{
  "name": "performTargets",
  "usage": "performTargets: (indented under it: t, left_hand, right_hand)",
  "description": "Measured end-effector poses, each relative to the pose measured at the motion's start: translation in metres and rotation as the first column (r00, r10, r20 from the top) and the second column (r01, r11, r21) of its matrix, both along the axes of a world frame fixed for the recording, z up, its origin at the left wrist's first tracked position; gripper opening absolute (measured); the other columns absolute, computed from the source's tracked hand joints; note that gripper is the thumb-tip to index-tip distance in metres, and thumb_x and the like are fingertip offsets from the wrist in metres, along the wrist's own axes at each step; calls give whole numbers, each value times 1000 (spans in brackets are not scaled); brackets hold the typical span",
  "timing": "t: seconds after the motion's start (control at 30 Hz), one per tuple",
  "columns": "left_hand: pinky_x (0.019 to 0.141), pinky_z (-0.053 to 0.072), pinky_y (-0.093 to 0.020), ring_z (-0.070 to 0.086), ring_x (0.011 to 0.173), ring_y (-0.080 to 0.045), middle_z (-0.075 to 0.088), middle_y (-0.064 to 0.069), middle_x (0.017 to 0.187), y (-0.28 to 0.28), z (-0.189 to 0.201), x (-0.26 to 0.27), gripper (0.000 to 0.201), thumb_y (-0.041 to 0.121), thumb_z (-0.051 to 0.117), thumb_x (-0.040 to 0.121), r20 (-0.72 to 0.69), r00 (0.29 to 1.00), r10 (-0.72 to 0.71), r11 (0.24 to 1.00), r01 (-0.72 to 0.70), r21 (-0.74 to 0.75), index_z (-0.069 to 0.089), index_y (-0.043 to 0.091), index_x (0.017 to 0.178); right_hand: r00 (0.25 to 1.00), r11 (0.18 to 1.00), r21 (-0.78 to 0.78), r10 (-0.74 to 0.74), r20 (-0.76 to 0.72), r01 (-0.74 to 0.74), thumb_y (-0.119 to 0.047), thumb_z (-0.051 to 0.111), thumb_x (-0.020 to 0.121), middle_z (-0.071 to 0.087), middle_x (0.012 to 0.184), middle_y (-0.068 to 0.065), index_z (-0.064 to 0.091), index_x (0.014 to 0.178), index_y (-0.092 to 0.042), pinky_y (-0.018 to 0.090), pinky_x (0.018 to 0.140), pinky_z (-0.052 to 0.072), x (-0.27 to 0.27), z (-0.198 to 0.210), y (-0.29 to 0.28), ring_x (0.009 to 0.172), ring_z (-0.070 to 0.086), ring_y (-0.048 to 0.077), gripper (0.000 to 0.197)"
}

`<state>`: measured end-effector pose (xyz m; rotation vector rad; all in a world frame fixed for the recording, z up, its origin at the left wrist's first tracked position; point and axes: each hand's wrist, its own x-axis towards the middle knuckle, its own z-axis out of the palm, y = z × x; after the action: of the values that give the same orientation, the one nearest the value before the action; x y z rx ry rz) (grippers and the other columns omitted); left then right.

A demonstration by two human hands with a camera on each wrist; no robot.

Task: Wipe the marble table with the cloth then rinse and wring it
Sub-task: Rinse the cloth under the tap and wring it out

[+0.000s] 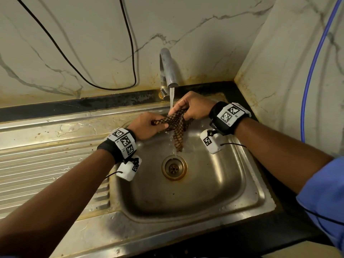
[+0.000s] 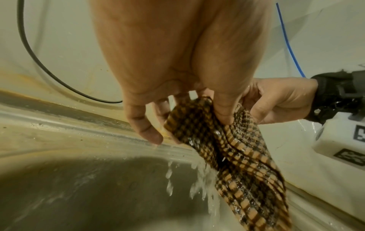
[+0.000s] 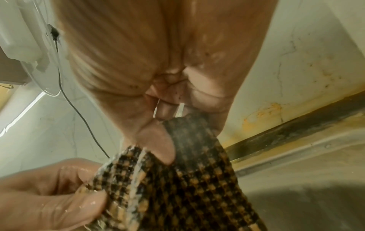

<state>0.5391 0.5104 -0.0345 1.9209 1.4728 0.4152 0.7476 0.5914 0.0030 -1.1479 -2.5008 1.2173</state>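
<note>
- The checked cloth (image 1: 175, 123) hangs bunched over the sink (image 1: 247, 185), its upper part stretched between the two hands right under the tap (image 1: 168, 68), its tail dangling toward the drain (image 1: 174, 168); water runs off it into the basin.
- The left hand (image 1: 147, 125) has its fingers (image 2: 144, 125) curled round one end of the cloth; the right hand (image 1: 193, 107) pinches the other end, thumb pressed into the folds; both grips look light.
- Risk: soaked fabric is heavy and slick, so a loose pinch could let an end slip and the cloth drop onto the stained drain; it would then want rinsing again.
- Risk: the stream (image 1: 171, 98) strikes only the top fold; the hanging tail may stay dirty unless it is fed through.
- Risk: a hard twist this high could throw spray onto the surface (image 1: 46, 146) and the wrist cameras (image 1: 211, 141); lowering into the basin would limit that.
</note>
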Motion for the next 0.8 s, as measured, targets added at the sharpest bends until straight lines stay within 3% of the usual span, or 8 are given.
performTargets:
  t: [0.1, 0.3, 0.4, 0.5, 0.63, 0.73, 0.8]
  left_hand:
    - [69, 44, -28, 60, 79, -10, 67, 2, 90, 1, 6, 6, 21, 29, 52, 97, 25, 1000, 18, 999, -19, 43, 67, 17, 106]
    - [65, 38, -20, 54, 76, -6, 60, 7, 87, 7, 10, 17, 15, 25, 48, 99, 30, 999, 12, 997, -14, 80, 62, 24, 106]
    - [76, 45, -29, 58, 87, -13, 64, 2, 96, 6, 7, 14, 19, 24, 47, 99, 85, 996, 15, 999, -18, 42, 62, 19, 109]
    - [83, 45, -30, 57, 93, -13, 63, 2, 102, 3, 3, 12, 22, 19, 46, 99, 125, 990, 60, 998, -62, 14, 60, 16, 116]
    - [84, 47, -29, 57, 94, -12, 61, 4, 102, 1, 0, 5, 30, 12, 65, 85, 113, 983, 142, 988, -148, 49, 59, 17, 114]
    - [81, 44, -29, 56, 93, -12, 61, 6, 100, 1, -1, 4, 41, 21, 75, 79, -11, 994, 105, 994, -105, 17, 59, 20, 116]
    - [74, 41, -25, 57, 85, -10, 62, 7, 94, 3, -3, 5, 32, 29, 73, 81, -8, 993, 121, 992, -121, 39, 62, 23, 111]
  right_hand:
    - [998, 999, 31, -24, -62, 26, 14, 67, 74, 71, 104, 2, 72, 106, -10, 24, 87, 55, 6, -3, 1, 95, 64, 0, 40]
    - [1000, 997, -73, -24, 7, 25, -5, 78, 75, 69, 99, -10, 69, 112, -15, 22, 86, 53, 14, -15, -1, 95, 65, 2, 38]
    - [996, 997, -54, -49, 70, 53, -17, 74, 82, 68, 97, -11, 69, 111, -14, 24, 85, 51, 13, -19, -3, 91, 63, 1, 30]
    - [991, 996, 85, -26, 130, 15, -22, 66, 89, 68, 96, -5, 71, 104, -14, 30, 83, 47, 5, -21, -8, 93, 61, 12, 18]
    - [991, 990, 132, 22, 133, -40, -29, 61, 93, 68, 88, -4, 70, 97, -13, 31, 75, 53, -10, -20, -16, 83, 63, 10, 19]
    - [996, 982, 178, 44, 73, -56, -28, 64, 91, 73, 95, -1, 73, 103, -16, 31, 80, 55, -16, -17, -16, 85, 66, 10, 19]
    - [998, 975, 213, 58, 19, -61, -23, 70, 87, 73, 93, -4, 75, 101, -18, 29, 82, 54, -19, -14, -15, 85, 65, 7, 16]
